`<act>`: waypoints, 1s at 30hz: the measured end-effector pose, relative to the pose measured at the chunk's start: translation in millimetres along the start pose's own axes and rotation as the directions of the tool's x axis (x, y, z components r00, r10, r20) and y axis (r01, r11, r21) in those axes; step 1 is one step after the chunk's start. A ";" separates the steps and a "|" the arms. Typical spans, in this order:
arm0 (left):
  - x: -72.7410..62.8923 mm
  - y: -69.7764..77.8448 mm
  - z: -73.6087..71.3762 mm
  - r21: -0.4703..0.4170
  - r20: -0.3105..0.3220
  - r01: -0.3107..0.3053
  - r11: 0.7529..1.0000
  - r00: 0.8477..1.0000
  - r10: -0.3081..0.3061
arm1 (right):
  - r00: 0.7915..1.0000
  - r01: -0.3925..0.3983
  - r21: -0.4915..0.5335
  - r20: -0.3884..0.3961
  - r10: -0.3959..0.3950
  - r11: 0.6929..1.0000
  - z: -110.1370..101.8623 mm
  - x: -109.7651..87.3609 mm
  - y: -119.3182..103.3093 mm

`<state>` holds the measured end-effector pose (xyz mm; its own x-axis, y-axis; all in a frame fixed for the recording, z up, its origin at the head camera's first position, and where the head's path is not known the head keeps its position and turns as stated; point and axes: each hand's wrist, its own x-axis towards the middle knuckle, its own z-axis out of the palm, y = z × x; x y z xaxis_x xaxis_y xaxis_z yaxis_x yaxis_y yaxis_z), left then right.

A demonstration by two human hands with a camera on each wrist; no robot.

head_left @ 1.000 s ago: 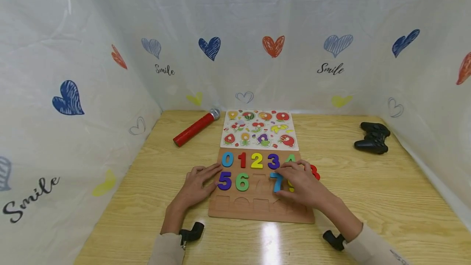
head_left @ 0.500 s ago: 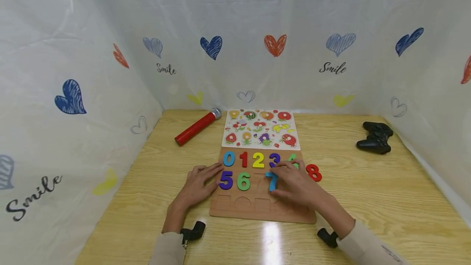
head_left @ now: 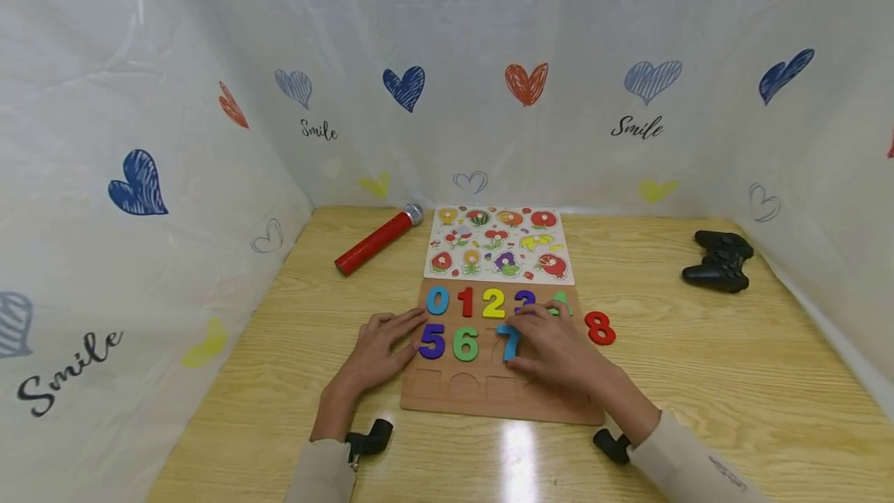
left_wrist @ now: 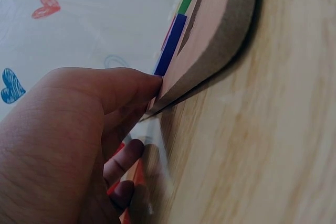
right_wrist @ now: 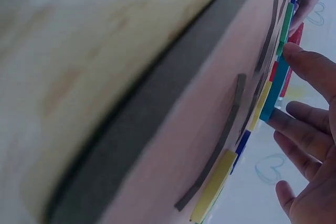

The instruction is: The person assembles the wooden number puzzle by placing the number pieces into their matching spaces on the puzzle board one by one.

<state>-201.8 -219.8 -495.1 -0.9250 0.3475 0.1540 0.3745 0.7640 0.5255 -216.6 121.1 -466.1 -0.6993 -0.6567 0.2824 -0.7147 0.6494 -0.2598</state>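
A wooden number puzzle board lies on the table. My right hand pinches the blue number 7 between thumb and fingers; in the right wrist view this blue piece stands tilted over the board. A recess shows beside it, to the right of the green 6. A yellow piece sits nearer that wrist, hidden by the hand in the head view. On the board's left edge rests my left hand, thumb tip beside the purple 5. Its fingers are fairly straight in the head view.
Behind lies a fruit puzzle board. The red number 8 is on the table right of the number board. A red microphone lies at back left, a black game controller at back right. Heart-printed sheeting encloses the table.
My right hand has carried the blue 7 leftward, toward the recess beside the 6, and the red 8 has come into full view. The left hand has stayed at the board's edge.
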 end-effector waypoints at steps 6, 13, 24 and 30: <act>0.3 1.3 -1.1 -0.003 -0.003 0.000 1.000 1.000 0.000 | 0.999 -0.027 -0.013 0.040 0.028 1.000 1.4 5.2 -2.0; 1.1 2.0 -1.4 0.001 0.009 0.013 1.000 1.000 -0.013 | 0.996 -0.060 -0.045 0.067 0.063 0.997 3.4 13.1 -6.6; 0.5 0.9 -0.4 -0.002 0.021 0.026 1.000 0.999 -0.026 | 0.995 -0.070 -0.030 0.070 0.072 0.997 9.0 15.9 -8.8; 0.7 -0.3 -0.1 0.005 0.013 0.021 1.000 1.000 -0.021 | 0.998 -0.048 -0.027 0.035 0.049 0.998 10.6 16.2 -9.2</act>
<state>-202.5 -219.9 -495.1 -0.9316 0.3385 0.1326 0.3557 0.7738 0.5241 -221.5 100.4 -469.0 -0.7335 -0.6370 0.2369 -0.6796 0.6904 -0.2479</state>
